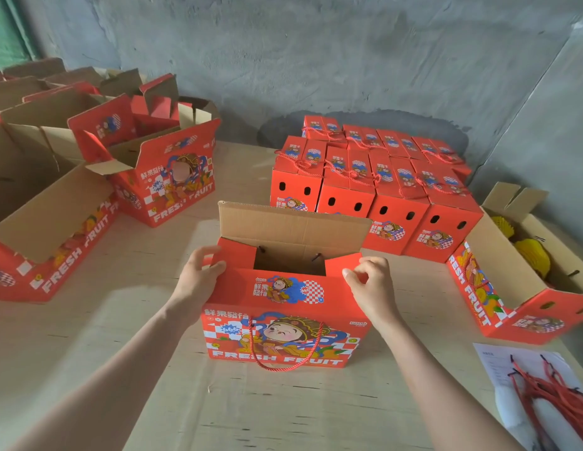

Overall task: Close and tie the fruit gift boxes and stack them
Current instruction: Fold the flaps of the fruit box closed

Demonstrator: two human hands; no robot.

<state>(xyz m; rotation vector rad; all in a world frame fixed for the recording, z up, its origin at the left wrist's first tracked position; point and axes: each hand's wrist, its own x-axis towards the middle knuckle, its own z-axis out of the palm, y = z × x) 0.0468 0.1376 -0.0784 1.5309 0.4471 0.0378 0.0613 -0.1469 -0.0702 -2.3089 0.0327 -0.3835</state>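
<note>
Fingers of the left hand (200,275) curl over one end of the front flap (238,281); right hand (370,283) fingertips pinch the other end. Between them, the red fruit gift box (285,333) stands on a wooden table (137,369), rear flap (293,226) upright.

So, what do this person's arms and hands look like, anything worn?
The left forearm and right forearm are bare, no sleeves in view. The left hand and right hand show no gloves, rings, watch or bracelet.
</note>
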